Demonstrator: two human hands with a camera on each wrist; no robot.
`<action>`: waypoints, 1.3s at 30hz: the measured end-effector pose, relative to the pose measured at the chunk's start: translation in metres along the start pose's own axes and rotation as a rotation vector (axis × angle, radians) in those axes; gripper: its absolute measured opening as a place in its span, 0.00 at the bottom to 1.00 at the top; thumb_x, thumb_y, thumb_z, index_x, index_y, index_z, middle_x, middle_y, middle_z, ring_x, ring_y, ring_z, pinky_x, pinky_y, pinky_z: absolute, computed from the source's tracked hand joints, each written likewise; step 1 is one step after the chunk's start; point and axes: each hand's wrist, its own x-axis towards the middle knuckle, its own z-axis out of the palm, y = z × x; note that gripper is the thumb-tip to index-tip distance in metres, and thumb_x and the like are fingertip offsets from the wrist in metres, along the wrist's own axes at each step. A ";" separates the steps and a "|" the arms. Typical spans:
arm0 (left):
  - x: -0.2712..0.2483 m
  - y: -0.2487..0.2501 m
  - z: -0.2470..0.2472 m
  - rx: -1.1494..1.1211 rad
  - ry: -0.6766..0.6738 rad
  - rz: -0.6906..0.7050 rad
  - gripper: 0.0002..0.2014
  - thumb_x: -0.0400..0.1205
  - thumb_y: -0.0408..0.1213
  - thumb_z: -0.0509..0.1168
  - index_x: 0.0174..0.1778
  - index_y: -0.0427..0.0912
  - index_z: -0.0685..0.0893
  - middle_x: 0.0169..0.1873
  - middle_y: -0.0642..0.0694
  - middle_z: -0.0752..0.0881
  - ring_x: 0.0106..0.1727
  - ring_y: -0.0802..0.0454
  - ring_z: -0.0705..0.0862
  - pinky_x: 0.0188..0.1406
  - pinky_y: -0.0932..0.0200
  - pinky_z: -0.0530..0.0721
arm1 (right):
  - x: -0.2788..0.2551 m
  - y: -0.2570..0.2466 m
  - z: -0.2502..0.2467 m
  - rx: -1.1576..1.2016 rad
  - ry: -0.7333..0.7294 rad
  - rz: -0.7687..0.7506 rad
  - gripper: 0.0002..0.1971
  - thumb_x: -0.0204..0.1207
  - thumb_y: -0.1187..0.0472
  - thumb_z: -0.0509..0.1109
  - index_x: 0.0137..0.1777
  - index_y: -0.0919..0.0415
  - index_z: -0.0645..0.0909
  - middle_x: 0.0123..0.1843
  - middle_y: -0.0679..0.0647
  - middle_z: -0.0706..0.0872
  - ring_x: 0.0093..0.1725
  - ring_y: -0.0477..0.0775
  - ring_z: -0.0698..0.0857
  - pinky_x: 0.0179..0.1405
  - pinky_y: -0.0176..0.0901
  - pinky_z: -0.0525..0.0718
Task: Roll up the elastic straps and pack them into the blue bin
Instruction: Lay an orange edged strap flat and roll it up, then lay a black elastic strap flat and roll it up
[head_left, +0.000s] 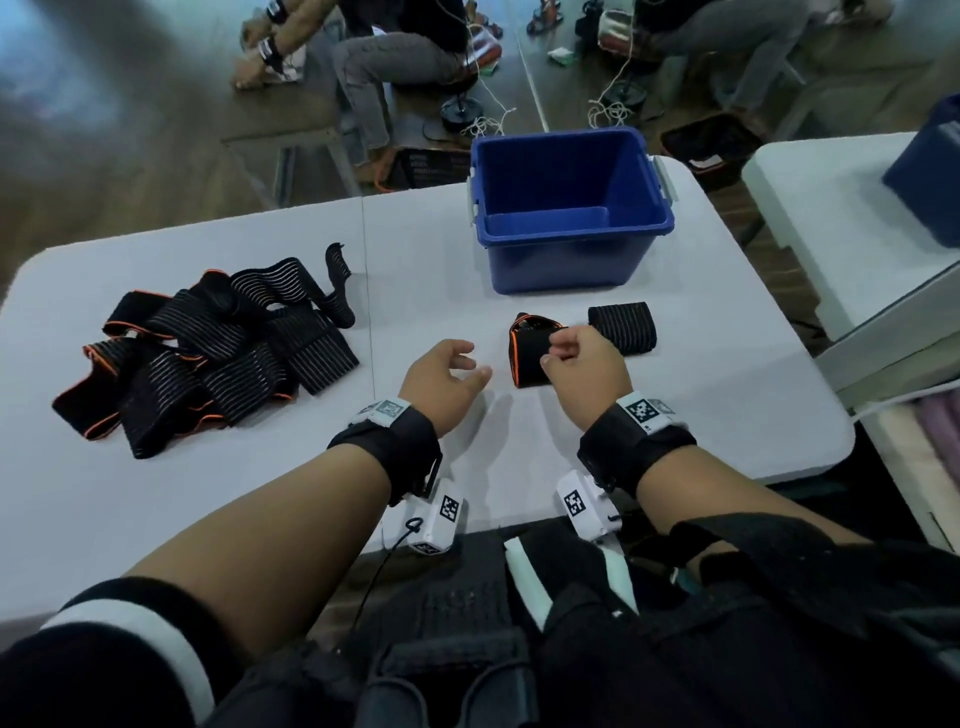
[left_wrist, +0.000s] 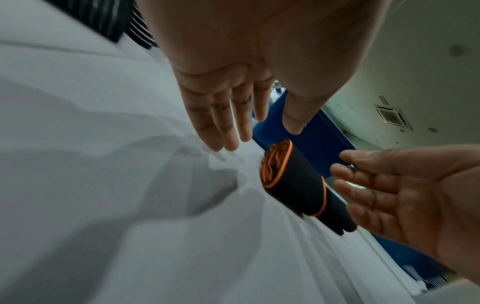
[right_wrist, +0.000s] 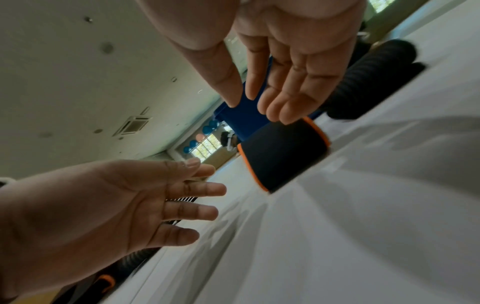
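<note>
Orange-edged black rolled elastic strap (head_left: 532, 353) lies on the white table (head_left: 431, 260) at frame centre, below the empty blue plastic bin (head_left: 571, 208); left hand (head_left: 444, 384) and right hand (head_left: 584, 366) flank it, fingers relaxed, holding nothing; loose black straps (head_left: 208, 353) heap at left; a second black roll (head_left: 623, 327) lies right.

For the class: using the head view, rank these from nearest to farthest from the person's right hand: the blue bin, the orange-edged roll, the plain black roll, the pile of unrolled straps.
1. Orange-edged roll, just beside the right hand.
2. Plain black roll, slightly right.
3. Blue bin, beyond both rolls.
4. Pile of unrolled straps, far left on the table.
</note>
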 end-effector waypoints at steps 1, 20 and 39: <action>-0.002 -0.005 -0.009 0.013 0.030 -0.002 0.20 0.81 0.49 0.72 0.67 0.52 0.81 0.53 0.57 0.87 0.50 0.51 0.88 0.60 0.44 0.87 | 0.000 -0.005 0.009 -0.007 -0.031 -0.022 0.13 0.77 0.62 0.71 0.60 0.56 0.82 0.54 0.50 0.87 0.53 0.51 0.87 0.61 0.46 0.84; -0.082 -0.154 -0.226 0.117 0.579 -0.287 0.09 0.82 0.41 0.71 0.56 0.46 0.87 0.48 0.54 0.86 0.56 0.51 0.86 0.64 0.55 0.81 | -0.005 -0.113 0.190 -0.505 -0.563 -0.402 0.21 0.78 0.59 0.68 0.72 0.52 0.75 0.66 0.58 0.78 0.54 0.55 0.80 0.54 0.43 0.78; -0.038 -0.153 -0.236 0.181 0.443 -0.263 0.06 0.79 0.47 0.74 0.46 0.50 0.86 0.35 0.54 0.86 0.40 0.55 0.84 0.39 0.61 0.76 | -0.008 -0.117 0.219 -0.377 -0.419 -0.355 0.15 0.72 0.70 0.65 0.51 0.51 0.86 0.50 0.48 0.85 0.50 0.51 0.82 0.51 0.34 0.75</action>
